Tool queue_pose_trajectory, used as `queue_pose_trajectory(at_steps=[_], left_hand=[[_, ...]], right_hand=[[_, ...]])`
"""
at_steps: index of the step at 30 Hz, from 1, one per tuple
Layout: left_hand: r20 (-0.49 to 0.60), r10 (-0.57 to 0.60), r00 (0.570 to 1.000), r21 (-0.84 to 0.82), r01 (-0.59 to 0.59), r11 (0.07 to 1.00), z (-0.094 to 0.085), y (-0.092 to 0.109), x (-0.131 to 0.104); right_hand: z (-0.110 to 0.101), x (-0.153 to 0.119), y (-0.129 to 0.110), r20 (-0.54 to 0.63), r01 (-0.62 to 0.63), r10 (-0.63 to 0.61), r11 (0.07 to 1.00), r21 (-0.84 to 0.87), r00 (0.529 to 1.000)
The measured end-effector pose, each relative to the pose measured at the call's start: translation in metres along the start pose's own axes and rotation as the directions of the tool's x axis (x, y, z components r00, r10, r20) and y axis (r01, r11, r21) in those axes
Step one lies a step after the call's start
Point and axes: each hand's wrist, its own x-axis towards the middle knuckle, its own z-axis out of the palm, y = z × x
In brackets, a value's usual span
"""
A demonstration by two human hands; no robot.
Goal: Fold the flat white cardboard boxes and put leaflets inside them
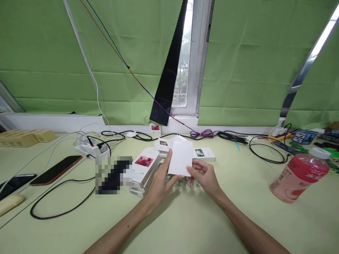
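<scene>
Both forearms reach in over the pale green table [185,225]; left hand [159,183] and right hand [205,176] together pinch a blank white box [181,158], raised above small glass vials [182,182]. Left: phones [55,170], cables, stacked rose-print boxes [144,165]. Right: pink bottle [299,176] lying tilted; white box appears unopened, vials unpacked.

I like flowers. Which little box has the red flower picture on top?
The small box lying just left of the left hand. The small box behind the white carton shows a white flower instead.
</scene>
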Motion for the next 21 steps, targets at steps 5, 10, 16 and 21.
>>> queue_pose_trajectory(at_steps=[5,10,16,21], left_hand=[[-0.046,0.030,0.999,-0.047,-0.032,0.998,0.002,-0.002,0.000],[-0.155,0.058,0.986,-0.119,-0.076,0.990,0.006,0.001,-0.002],[-0.324,0.255,0.911,0.038,-0.257,0.966,0.007,0.004,-0.003],[-0.347,0.441,0.828,0.268,-0.363,0.892,0.005,0.010,-0.005]], right_hand=[[0.000,0.001,0.003,-0.048,0.009,-0.009,1.000,0.004,0.999],[0.000,0.002,0.005,-0.118,0.034,-0.033,0.999,0.004,0.992],[0.000,0.003,0.006,-0.168,0.054,-0.056,0.998,-0.019,0.984],[0.000,0.003,0.006,-0.219,0.068,-0.076,0.997,-0.043,0.973]])
